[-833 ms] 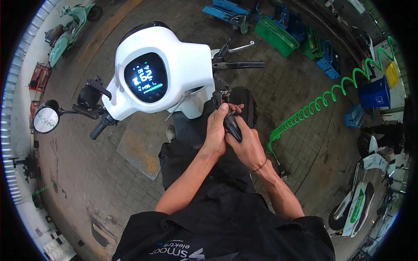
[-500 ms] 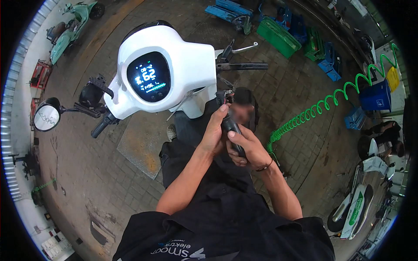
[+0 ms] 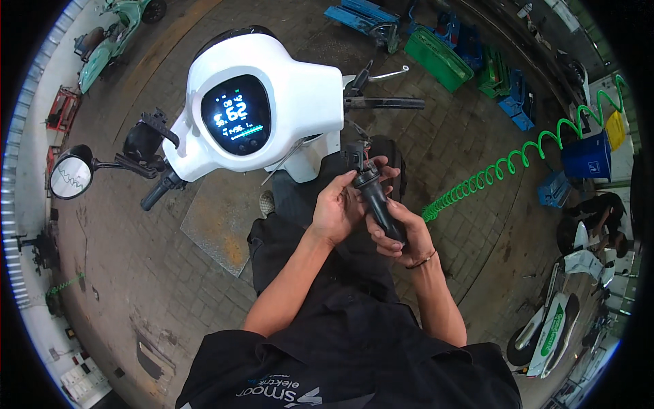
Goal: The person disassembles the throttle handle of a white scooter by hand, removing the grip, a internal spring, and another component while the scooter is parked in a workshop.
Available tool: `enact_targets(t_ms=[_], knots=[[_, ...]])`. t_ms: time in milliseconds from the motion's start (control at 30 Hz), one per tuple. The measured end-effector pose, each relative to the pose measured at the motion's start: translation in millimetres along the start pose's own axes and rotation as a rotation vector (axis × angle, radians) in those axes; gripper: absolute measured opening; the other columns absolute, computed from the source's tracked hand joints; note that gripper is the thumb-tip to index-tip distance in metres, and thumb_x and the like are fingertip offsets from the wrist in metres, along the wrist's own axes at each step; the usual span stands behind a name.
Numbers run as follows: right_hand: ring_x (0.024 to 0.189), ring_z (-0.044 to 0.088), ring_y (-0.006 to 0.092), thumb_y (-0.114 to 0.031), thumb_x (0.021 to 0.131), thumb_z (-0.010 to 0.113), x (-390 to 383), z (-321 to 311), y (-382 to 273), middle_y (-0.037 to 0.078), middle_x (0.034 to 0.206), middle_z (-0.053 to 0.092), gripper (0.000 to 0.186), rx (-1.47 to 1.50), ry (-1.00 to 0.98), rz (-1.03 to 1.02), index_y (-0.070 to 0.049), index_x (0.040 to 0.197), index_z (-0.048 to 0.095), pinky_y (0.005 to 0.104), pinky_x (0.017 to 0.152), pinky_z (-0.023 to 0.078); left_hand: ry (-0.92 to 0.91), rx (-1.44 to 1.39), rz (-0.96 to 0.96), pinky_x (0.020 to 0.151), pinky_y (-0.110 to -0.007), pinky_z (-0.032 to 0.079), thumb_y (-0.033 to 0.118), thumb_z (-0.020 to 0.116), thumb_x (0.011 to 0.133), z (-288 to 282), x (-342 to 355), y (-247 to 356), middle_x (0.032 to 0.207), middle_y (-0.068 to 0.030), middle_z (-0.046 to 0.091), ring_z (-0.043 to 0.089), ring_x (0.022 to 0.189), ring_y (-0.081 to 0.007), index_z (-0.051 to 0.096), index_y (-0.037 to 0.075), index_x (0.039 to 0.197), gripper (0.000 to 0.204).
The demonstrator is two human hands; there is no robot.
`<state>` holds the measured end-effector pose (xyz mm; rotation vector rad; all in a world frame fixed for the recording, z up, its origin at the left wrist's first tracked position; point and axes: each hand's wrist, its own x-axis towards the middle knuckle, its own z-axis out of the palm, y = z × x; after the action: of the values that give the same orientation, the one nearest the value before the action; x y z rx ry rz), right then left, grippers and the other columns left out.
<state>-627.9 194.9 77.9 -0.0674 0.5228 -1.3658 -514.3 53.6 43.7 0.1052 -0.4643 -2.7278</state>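
A black throttle grip [image 3: 383, 210] with its switch housing [image 3: 354, 157] is off the bar and held slanting over my lap. My right hand [image 3: 410, 235] is wrapped round the rubber lower end. The fingers of my left hand [image 3: 338, 208] close about the upper end beside the housing, thumb toward it. Thin wires run up from the housing toward the white scooter's front [image 3: 300, 88]. The bare handlebar tube [image 3: 385, 103] sticks out to the right above the hands, below a silver brake lever [image 3: 390, 75]. A lit dash display [image 3: 236, 114] faces me.
On the left are the scooter's other handlebar grip [image 3: 162, 189] and round mirror [image 3: 70, 176]. A green coiled hose [image 3: 490, 167] hangs to the right. Green toolboxes [image 3: 438, 58] and blue ones lie at the back right. A blue bin [image 3: 587, 158] stands at far right.
The throttle grip has come down and slightly right with both hands, and more of its length shows. My left fingers have shifted to behind its upper end. The view has moved slightly.
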Motion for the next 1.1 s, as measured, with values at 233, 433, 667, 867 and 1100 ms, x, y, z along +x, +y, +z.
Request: enact_targets(t_ms=[233,433,667,867,1100], knots=[[0.063,0.06,0.0084,-0.027,0.095,0.077,-18,-2,-11,0.008,0.093,0.07,0.052,-0.604,0.421,-0.267,-0.001,0.137,0.061,0.0229,0.053,0.044,0.096,0.066,-0.034,0.117,-0.047,0.044,0.034,0.04,0.113,1,-5,-6,0.155,-0.0183,0.054,0.054,0.141,-0.0281,0.042,0.001,0.157,0.055],[0.07,0.057,0.0056,-0.025,0.087,0.085,-24,-9,-18,0.0,0.087,0.066,0.056,-1.079,0.6,-0.541,-0.001,0.134,0.066,0.0231,0.06,0.044,0.127,0.063,-0.093,0.111,-0.046,0.047,0.029,0.046,0.112,-15,-6,-23,0.136,-0.0093,0.063,0.059,0.133,-0.0244,0.045,0.006,0.155,0.049],[0.066,0.056,0.0056,-0.027,0.091,0.08,-38,5,-39,0.004,0.086,0.072,0.051,-0.928,0.556,-0.399,0.002,0.131,0.068,0.0223,0.057,0.041,0.31,0.383,0.196,0.114,-0.05,0.041,0.032,0.063,0.103,-15,8,-2,0.145,-0.0077,0.054,0.052,0.138,-0.0229,0.026,0.016,0.166,0.075],[0.064,0.055,0.0055,-0.027,0.092,0.079,-34,12,-47,0.005,0.086,0.073,0.05,-0.804,0.462,-0.345,0.002,0.13,0.068,0.0224,0.054,0.04,0.199,0.545,0.266,0.099,-0.031,0.049,0.022,0.065,0.107,-7,33,14,0.134,-0.0098,0.067,0.065,0.115,-0.0156,0.048,0.006,0.155,0.054],[0.069,0.058,0.006,-0.02,0.089,0.082,-18,14,-53,0.003,0.09,0.07,0.043,-1.107,0.598,-0.604,0.003,0.124,0.071,0.0227,0.06,0.045,0.374,0.865,0.268,0.086,-0.027,0.054,0.023,0.068,0.106,-11,29,26,0.113,-0.0039,0.072,0.066,0.1,-0.0113,0.062,0.003,0.141,0.041]])
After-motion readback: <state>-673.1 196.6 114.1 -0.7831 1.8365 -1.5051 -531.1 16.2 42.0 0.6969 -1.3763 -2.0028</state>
